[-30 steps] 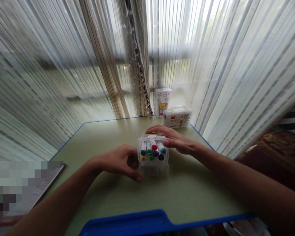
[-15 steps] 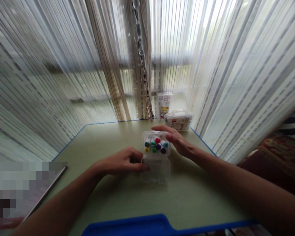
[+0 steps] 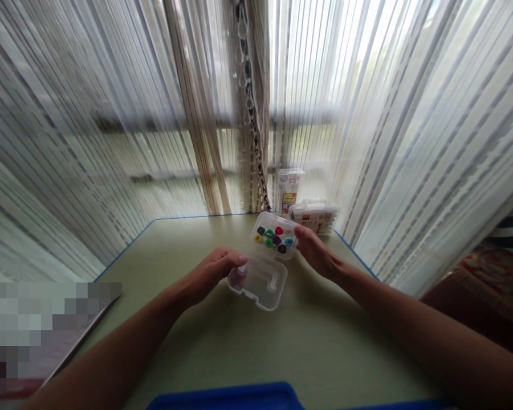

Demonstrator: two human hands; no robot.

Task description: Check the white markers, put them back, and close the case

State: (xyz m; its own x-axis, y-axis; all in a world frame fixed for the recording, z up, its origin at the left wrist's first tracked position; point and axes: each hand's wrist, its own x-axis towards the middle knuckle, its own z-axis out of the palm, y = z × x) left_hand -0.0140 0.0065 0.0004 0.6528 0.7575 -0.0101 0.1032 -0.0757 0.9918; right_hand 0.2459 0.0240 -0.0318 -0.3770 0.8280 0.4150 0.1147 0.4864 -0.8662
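A clear plastic marker case [image 3: 261, 254] is tilted between my hands, its lid hanging open toward me. Several markers [image 3: 276, 240] stand packed in its upper half, showing red, green, yellow, purple, blue and black ends. My left hand [image 3: 222, 270] pinches the clear lid [image 3: 260, 285] at its left edge, thumb on top and fingers seen through the plastic. On the right side of the case, my right hand [image 3: 317, 250] grips with the thumb at the near corner; its other fingers are hidden behind the case.
Behind the case stand a tall clear box [image 3: 289, 185] and a handled carry case [image 3: 314, 216] at the table's far right. String curtains [image 3: 123, 114] hang beyond the blue-edged green table [image 3: 188, 347]. A blue tray-like edge [image 3: 226, 397] lies nearest me, and a blurred flat object is at left.
The marker case has been tilted and turned, its marker half raised slightly. My left thumb has moved onto the lid, and my right hand has closed on the case's side.
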